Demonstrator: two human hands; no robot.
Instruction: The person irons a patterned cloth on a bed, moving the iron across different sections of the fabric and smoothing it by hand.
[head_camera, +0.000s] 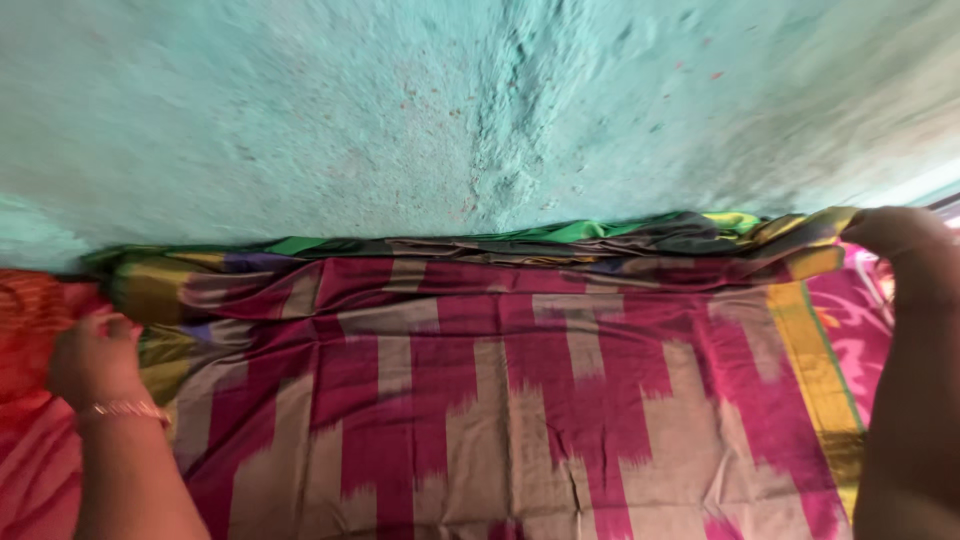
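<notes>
A long cloth in magenta and beige stepped bands, with a yellow and green border, lies spread flat below a rough turquoise wall. Its far edge is bunched in folds along the wall's foot. My left hand, with a thin bangle at the wrist, is closed on the cloth's left edge. My right hand grips the cloth's far right corner where the yellow border gathers. Both arms reach out to opposite ends of the cloth.
An orange-red fabric lies under and left of the striped cloth. A pink flowered fabric shows at the right edge. The wall closes off the far side.
</notes>
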